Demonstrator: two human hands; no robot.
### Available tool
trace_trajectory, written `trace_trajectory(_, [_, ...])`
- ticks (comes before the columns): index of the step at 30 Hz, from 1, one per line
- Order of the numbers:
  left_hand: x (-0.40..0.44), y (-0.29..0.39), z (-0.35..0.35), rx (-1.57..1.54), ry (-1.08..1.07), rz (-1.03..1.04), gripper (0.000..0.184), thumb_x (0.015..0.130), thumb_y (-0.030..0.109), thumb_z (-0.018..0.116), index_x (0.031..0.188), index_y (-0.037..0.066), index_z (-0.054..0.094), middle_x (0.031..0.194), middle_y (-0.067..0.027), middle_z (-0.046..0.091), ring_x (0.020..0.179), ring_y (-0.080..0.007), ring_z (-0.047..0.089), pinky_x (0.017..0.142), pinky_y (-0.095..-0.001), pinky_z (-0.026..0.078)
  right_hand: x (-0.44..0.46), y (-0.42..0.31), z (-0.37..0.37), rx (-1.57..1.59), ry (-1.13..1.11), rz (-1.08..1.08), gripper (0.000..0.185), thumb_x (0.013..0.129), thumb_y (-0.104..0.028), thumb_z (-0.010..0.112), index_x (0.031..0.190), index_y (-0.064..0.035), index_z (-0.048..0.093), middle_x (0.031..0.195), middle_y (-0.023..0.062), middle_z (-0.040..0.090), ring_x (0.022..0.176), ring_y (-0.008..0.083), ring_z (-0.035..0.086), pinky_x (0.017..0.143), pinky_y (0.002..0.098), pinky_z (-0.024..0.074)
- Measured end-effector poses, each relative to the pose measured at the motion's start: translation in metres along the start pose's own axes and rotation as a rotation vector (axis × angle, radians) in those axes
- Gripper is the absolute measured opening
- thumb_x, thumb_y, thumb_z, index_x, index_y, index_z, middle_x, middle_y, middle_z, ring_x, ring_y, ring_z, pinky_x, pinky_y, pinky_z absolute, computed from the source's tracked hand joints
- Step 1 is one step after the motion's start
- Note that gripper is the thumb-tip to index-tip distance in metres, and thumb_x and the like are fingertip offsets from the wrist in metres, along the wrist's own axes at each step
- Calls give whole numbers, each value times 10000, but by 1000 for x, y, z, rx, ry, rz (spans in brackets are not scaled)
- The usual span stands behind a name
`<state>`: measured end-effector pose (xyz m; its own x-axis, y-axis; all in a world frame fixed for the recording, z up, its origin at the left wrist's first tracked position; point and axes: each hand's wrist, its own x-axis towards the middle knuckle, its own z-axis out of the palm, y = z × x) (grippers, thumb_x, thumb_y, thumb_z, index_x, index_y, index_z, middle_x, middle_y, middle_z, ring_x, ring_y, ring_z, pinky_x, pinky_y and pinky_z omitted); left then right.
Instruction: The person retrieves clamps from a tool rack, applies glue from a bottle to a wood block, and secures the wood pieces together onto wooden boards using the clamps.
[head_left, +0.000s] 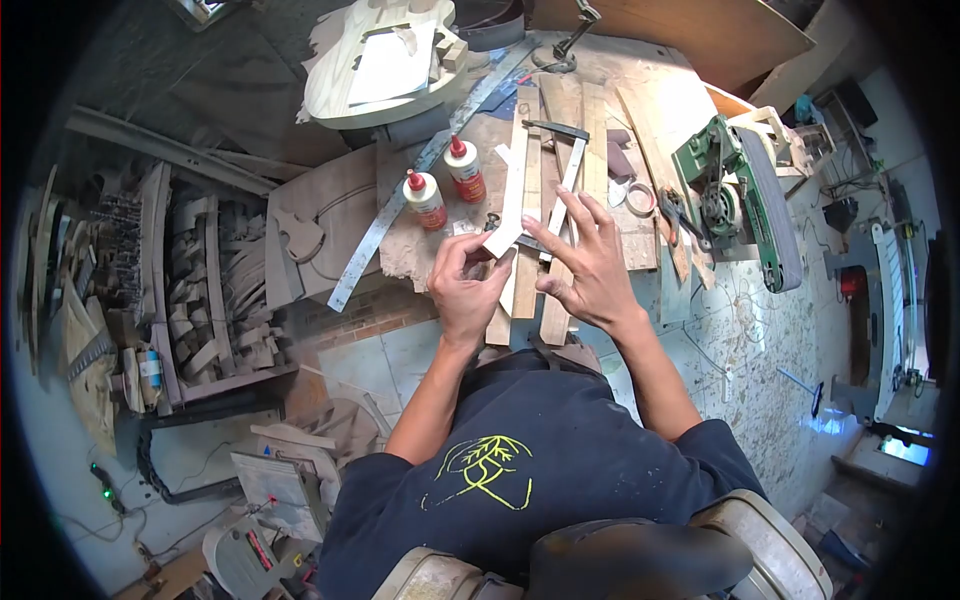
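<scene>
Pinching a white strip (508, 234) in the left hand (468, 290), at twelve o'clock from the dark shirt (590, 430), above wooden slats (593, 140). Holding the right hand (592, 265) spread, ungripping, just beside. Flanked by red-capped bottles (426, 202) at ten o'clock, a belt sander (735, 190) near three.

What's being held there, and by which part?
The left hand pinches a white strip by its near end; whether the right hand holds anything is unclear.

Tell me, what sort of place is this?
Most likely a woodworking shop, perhaps one that makes guitars. A guitar-shaped wooden body sits at the back, what looks like a belt sander stands at the right, and wood offcuts crowd the left side.
</scene>
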<state>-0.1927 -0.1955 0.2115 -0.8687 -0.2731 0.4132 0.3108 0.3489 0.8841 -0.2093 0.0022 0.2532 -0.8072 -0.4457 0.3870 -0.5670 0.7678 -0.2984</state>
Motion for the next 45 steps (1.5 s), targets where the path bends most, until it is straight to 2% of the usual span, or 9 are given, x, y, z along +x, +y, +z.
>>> trace_trajectory(3, [1,1,0,-11,0,-6,371,721,1,853,1067,11,720,1026,-88,690,797,-160,717,702,-289,581,4,-5,-5,89,44,-45,683,917,-760,451,1440,-343,588,1570,168,386,1398,409,362,1135,520,322])
trace_trajectory(6, [0,3,0,-35,-18,-37,364,722,-15,843,1065,8,721,1034,-89,694,819,-161,721,719,-288,586,5,-20,-11,82,-42,-173,680,915,-762,451,1440,-351,587,1576,157,387,1397,409,366,1134,523,325])
trace_trajectory(11, [-4,-1,0,-182,-37,-40,390,712,-42,836,1083,12,728,1062,-94,700,896,-164,720,765,-290,598,6,-4,-16,-106,-16,-103,685,908,-779,435,1430,-365,593,1595,132,371,1395,410,369,1108,527,336])
trace_trajectory(14, [-8,0,-4,-194,-127,-73,396,754,-109,788,1132,-35,697,1179,-101,658,1046,-177,695,898,-290,590,5,7,-19,-152,14,-80,689,894,-784,449,1423,-369,598,1602,128,365,1394,406,369,1103,525,341])
trace_trajectory(19, [-7,6,-4,-229,-191,-106,391,773,-117,774,1147,-34,698,1180,-96,659,1041,-172,694,903,-295,592,6,1,-34,23,-79,-220,705,866,-805,462,1417,-387,598,1615,110,354,1413,384,348,1119,518,346])
trace_trajectory(26, [-9,5,-2,-375,-287,-107,362,823,-103,762,1172,-38,691,1191,-92,648,1073,-183,686,949,-319,599,17,25,-50,-164,-91,-209,755,845,-843,436,1425,-386,589,1623,106,349,1424,384,333,1129,531,346])
trace_trajectory(35, [-10,9,-4,-431,-330,-180,388,822,-96,769,1197,-46,681,1246,-98,612,1110,-194,667,981,-318,583,13,0,-47,-70,-214,-344,798,829,-861,404,1457,-392,553,1636,89,340,1441,376,350,1147,506,313])
trace_trajectory(41, [-14,2,-1,-403,-313,-193,376,822,-98,769,1184,-45,686,1227,-94,610,1098,-186,666,991,-315,572,18,7,-49,-130,-141,-218,817,862,-847,390,1496,-347,515,1645,98,313,1440,395,321,1152,541,305])
trace_trajectory(45, [-13,1,3,-370,-186,-160,365,780,-47,819,1133,-18,731,1093,-84,683,934,-133,687,802,-265,584,5,-10,-36,-31,-164,-160,813,875,-825,420,1511,-326,500,1649,113,293,1459,413,286,1152,561,296])
